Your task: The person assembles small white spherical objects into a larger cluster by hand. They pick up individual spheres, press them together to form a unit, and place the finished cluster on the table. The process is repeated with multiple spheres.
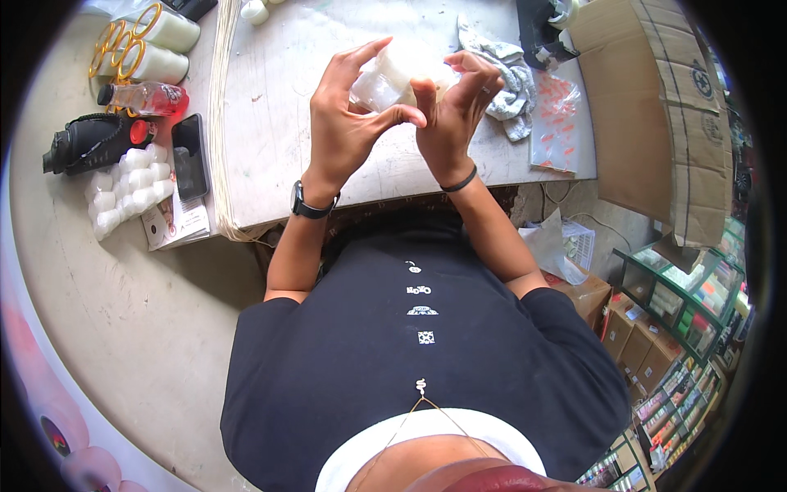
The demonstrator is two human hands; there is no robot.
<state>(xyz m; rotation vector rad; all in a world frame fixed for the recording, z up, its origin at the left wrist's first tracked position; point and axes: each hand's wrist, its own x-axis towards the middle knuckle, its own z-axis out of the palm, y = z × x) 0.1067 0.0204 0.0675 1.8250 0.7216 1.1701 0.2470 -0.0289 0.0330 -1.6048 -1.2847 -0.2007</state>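
Note:
Over the far part of the white table, both my hands hold a chunky, whitish, translucent block, perhaps a soft mould; its exact kind is unclear. My left hand grips its left side, with the fingers at the far edge and the thumb along the near side. Around its right side curls my right hand, and that thumb presses on the near face. The thumbs come close together at the front. Glare washes out the block's top, and my fingers hide parts of its sides.
A grey-white cloth and a clear bag with orange pieces lie right. Pale cords run along the left. Beyond are a phone, bubble-shaped white candles, bottles and white rolls. A cardboard box stands right.

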